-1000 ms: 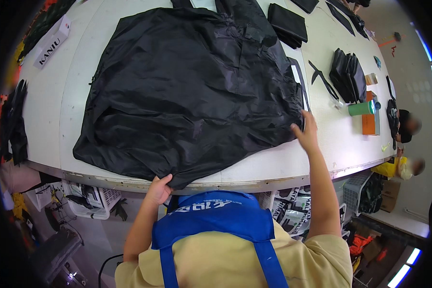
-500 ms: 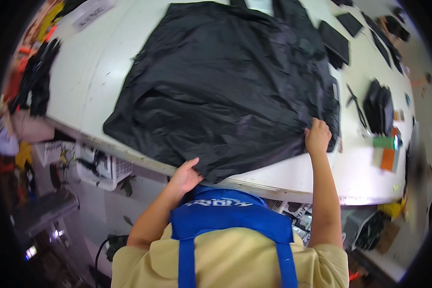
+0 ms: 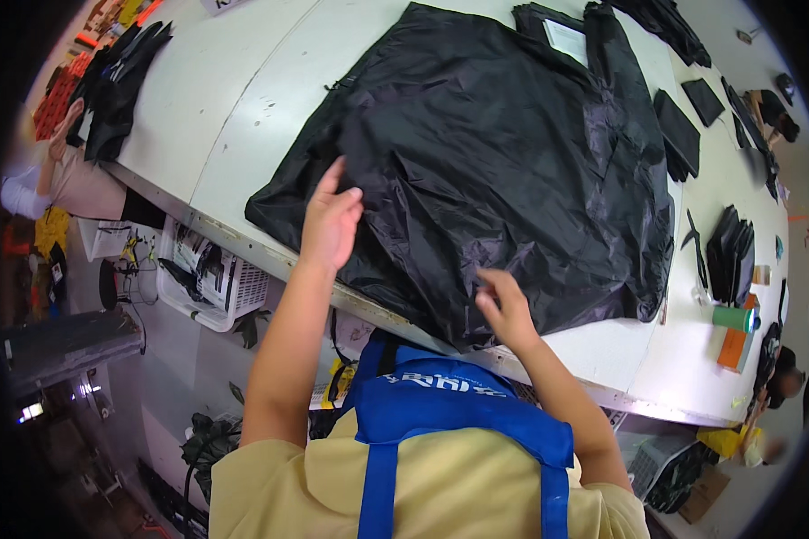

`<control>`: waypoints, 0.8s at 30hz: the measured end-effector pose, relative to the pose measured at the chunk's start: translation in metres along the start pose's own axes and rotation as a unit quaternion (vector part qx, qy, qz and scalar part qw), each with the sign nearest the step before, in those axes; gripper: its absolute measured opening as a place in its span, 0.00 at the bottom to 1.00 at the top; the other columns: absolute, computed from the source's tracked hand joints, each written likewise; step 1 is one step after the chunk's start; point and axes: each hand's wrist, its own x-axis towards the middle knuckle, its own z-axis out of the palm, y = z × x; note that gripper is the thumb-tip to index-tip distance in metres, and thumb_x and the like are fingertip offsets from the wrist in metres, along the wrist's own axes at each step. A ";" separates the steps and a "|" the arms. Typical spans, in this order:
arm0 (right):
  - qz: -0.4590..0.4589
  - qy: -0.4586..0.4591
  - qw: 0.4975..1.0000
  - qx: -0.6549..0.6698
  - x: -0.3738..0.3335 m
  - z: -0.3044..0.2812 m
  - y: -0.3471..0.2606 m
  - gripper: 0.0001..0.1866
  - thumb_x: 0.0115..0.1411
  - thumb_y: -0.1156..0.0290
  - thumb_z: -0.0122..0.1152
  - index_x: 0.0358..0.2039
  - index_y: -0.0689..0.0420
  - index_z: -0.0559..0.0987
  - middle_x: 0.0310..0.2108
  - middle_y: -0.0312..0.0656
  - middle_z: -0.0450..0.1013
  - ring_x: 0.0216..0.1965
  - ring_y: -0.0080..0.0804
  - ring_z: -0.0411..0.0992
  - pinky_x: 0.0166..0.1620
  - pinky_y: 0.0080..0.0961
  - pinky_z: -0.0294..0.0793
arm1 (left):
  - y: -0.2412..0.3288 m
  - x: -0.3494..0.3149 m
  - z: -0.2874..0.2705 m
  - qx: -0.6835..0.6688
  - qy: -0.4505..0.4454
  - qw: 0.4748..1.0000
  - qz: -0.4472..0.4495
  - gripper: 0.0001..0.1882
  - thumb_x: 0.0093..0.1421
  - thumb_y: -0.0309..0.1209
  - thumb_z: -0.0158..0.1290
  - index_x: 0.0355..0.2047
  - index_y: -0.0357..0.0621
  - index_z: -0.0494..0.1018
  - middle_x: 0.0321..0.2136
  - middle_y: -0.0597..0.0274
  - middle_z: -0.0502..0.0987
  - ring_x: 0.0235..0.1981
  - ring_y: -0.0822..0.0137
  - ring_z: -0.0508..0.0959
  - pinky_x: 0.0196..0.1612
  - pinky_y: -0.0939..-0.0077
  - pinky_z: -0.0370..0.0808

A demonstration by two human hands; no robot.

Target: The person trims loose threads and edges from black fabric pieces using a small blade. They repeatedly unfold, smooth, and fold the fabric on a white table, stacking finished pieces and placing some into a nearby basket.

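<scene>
A large piece of thin black fabric, seemingly a bag or cover, lies wrinkled across the white table. My left hand is raised over its left part, thumb and fingers apart. A slightly blurred flap of the fabric stands just beyond those fingertips. Over the near edge is my right hand, its fingers loosely bent and the thumb apart, close to a bunched fold. No fabric shows pinched in either hand, though the right fingertips may touch it. A white paper shows at the fabric's far side.
On the right lie black scissors, folded black pieces, a green roll and an orange box. White baskets stand below the table's left edge. Another person's hand is at far left, by hanging black items.
My left hand has risen from the fabric's near edge to its left part. My right hand has left the right edge and moved toward the middle. The fabric's near-left part is newly folded and bunched.
</scene>
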 end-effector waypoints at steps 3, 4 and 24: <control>0.079 -0.002 0.861 0.502 0.045 0.001 -0.055 0.24 0.68 0.58 0.45 0.59 0.58 0.65 0.48 0.46 0.70 0.38 0.27 0.71 0.40 0.22 0.69 | 0.001 -0.032 0.057 -0.020 -0.147 0.986 -0.079 0.29 0.57 0.16 0.45 0.61 0.37 0.60 0.55 0.55 0.70 0.52 0.67 0.73 0.57 0.72 0.68; 0.112 0.004 0.790 0.603 0.059 -0.004 -0.081 0.20 0.67 0.57 0.48 0.52 0.57 0.71 0.40 0.42 0.74 0.32 0.25 0.69 0.34 0.20 0.67 | -0.003 -0.042 0.070 -0.013 -0.185 0.978 -0.094 0.29 0.57 0.16 0.45 0.61 0.37 0.61 0.54 0.55 0.70 0.52 0.67 0.73 0.57 0.72 0.67; 0.073 0.370 0.836 0.398 0.000 -0.083 -0.079 0.18 0.61 0.73 0.58 0.49 0.59 0.63 0.29 0.32 0.65 0.28 0.17 0.64 0.31 0.17 0.65 | -0.016 -0.060 0.193 -0.077 -0.206 0.963 -0.155 0.38 0.56 0.16 0.49 0.66 0.40 0.48 0.57 0.54 0.63 0.50 0.63 0.74 0.53 0.65 0.75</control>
